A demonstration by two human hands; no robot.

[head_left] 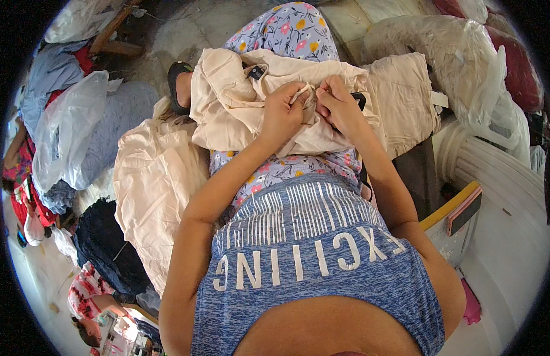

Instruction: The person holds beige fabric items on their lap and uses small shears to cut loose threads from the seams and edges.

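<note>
A cream cloth garment (227,118) lies bunched over my lap, on top of floral trousers. My left hand (283,114) is closed, pinching a gathered bit of the cloth between thumb and fingers. Close beside it, my right hand (340,108) is closed too, its fingertips pinching the same garment a short gap away. What exactly lies between the fingertips is too small to make out. A small dark piece (256,72) shows on the cloth beyond my left hand. By my right wrist sits a black curved object (359,101), partly hidden.
More cream garments (153,190) are heaped at my left, and a folded cream piece (405,101) lies at my right. Plastic-wrapped bundles (429,59) stand far right. A phone (465,210) rests near a yellow edge. Other people (91,302) sit at the left.
</note>
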